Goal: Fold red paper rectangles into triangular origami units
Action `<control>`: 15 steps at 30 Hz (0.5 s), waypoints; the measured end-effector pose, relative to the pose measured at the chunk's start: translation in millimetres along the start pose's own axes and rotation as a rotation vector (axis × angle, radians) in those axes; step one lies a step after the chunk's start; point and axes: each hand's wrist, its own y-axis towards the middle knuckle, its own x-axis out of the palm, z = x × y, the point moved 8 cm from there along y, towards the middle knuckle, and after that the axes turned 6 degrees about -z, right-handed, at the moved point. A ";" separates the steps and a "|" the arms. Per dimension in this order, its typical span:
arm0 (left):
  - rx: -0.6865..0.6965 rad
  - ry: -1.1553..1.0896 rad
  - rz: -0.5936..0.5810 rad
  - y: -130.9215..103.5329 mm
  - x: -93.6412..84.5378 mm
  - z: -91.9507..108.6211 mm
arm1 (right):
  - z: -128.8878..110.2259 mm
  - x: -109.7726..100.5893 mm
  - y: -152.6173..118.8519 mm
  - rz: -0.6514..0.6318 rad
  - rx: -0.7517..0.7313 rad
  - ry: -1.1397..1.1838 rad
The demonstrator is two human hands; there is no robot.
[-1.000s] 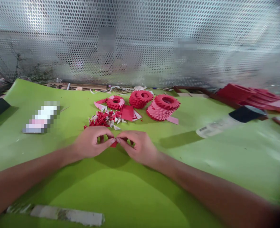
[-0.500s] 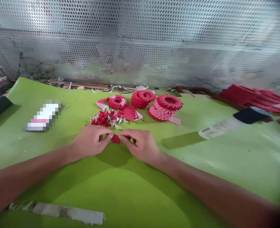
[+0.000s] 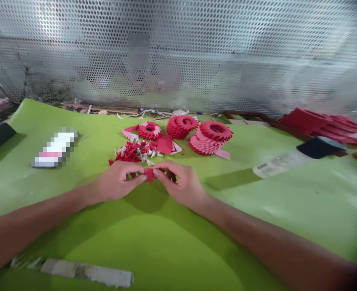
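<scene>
A silvery perforated metal panel stands behind a table covered in glossy bright-green sheeting. Near the middle, a small red folded piece of paper is held up between the two hands. The left hand pinches its left edge between thumb and fingers; the right hand grips the opposite edge the same way — both closed narrowly on it. Just beyond lies a loose heap of pointed red and white folded-paper pieces, with a flat red paper rectangle beside it. Farther back sit a low red-and-pink paper ring, a red layered paper coil and a taller pink paper cylinder with a red top. A clear container with a black end lies well apart, to the right.
</scene>
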 end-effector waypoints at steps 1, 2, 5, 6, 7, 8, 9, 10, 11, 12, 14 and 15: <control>-0.020 -0.021 0.008 0.2 -0.6 -3.4 | 0.9 0.1 0.4 0.000 0.007 -0.008; -0.039 -0.045 0.015 0.4 -1.5 -6.7 | 0.5 -0.4 0.8 0.007 -0.001 -0.018; -0.075 -0.094 0.048 0.4 -6.3 -12.4 | -7.9 -1.3 0.6 0.020 -0.104 -0.047; -0.080 -0.100 0.056 0.4 -7.6 -12.9 | -10.3 0.2 0.3 0.002 -0.132 -0.055; -0.086 -0.102 0.059 0.4 -8.2 -13.0 | -11.4 3.0 0.1 -0.032 -0.145 -0.064; -0.093 -0.101 0.056 0.5 -8.1 -13.3 | -11.6 6.5 -0.2 -0.073 -0.147 -0.075; -0.102 -0.096 0.051 0.6 -7.5 -13.7 | -11.3 9.9 -0.5 -0.111 -0.145 -0.085; -0.110 -0.085 0.045 0.7 -6.7 -14.5 | -10.6 12.7 -0.9 -0.141 -0.140 -0.095; -0.112 -0.066 0.034 0.8 -5.4 -15.1 | -9.8 14.6 -1.2 -0.159 -0.136 -0.102; -0.098 -0.034 0.019 1.0 -3.9 -14.8 | -9.4 16.1 -1.4 -0.170 -0.139 -0.102; 0.005 0.079 -0.011 1.1 -0.8 -8.6 | -10.0 17.2 -1.8 -0.172 -0.163 -0.092; 0.089 0.158 -0.025 0.4 1.0 -2.9 | -10.6 16.8 -1.8 -0.164 -0.177 -0.089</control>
